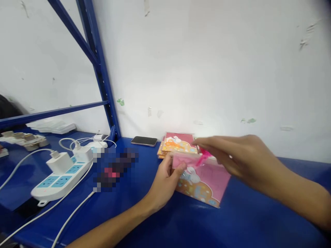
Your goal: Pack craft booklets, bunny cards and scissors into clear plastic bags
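A pink gift box (204, 181) with a cartoon rabbit print stands on the blue table (181, 224). My left hand (165, 181) grips its left end, thumb on the front face. My right hand (232, 155) hovers over the top of the box, fingers pinched on a pink ribbon (203, 157) at the box's top edge. Behind the box lies a small stack of flat pink and orange cartons (177, 144) with the same rabbit print.
A dark phone (144, 140) lies by the white wall. A white power strip (62, 175) with chargers and white cables sits at left, beside a blurred-out object (115, 168). A blue shelf upright (100, 72) rises at the back left.
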`<state>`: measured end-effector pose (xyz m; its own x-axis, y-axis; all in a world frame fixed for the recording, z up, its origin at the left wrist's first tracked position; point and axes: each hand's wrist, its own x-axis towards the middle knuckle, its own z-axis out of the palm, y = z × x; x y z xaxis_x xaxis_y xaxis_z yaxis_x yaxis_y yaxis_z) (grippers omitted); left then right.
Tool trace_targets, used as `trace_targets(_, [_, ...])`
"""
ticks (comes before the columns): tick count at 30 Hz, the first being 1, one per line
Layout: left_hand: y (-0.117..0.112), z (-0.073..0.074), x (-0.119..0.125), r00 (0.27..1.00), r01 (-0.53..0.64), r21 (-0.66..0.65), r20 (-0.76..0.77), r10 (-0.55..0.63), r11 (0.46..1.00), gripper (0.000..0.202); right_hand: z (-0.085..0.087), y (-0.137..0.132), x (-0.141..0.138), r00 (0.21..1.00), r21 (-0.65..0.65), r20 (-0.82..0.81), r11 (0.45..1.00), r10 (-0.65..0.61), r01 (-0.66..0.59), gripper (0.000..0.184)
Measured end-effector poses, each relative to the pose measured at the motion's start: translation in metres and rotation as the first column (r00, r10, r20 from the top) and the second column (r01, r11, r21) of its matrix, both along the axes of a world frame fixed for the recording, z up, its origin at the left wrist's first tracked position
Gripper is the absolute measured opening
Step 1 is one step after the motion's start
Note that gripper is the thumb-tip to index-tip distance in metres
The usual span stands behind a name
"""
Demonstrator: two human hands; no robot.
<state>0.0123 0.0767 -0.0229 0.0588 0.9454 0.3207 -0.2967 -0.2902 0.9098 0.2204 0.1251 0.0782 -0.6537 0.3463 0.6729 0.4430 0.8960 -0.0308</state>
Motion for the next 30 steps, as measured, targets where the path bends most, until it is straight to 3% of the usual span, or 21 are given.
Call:
trace_targets(3, [0.000,0.001,0.000,0.999,-0.026,-0.007,-0.046,0.025,1.000,0.043,0.012,0.008,-0.013,0.997,0.090,-0.049,0.993,-0.067,0.071,0.026])
trace_targets(15, [0.001,0.000,-0.002,0.995,-0.006,-0.027,-0.102,0.003,1.000,0.050,0.021,0.003,-0.005,0.996,0.019,-0.054,0.997,-0.077,0.078,0.025])
trace_targets(23, [-0.001,0.003,-0.003,0.994,-0.008,0.014,-0.113,0.009,1.000,0.049,0.013,0.008,0.001,0.988,0.097,0.122,0.992,-0.097,0.086,0.027])
trace_targets(26, [-0.002,0.005,-0.003,0.995,-0.004,0.000,-0.097,0.004,1.000,0.043,0.016,0.003,-0.002,0.992,0.035,0.100,0.997,-0.070,0.067,0.026])
trace_targets(30, [-0.004,0.005,-0.005,0.997,-0.017,-0.040,-0.079,0.014,0.999,0.038,0.020,-0.003,-0.007,0.983,-0.141,0.181,0.990,0.034,-0.008,0.029])
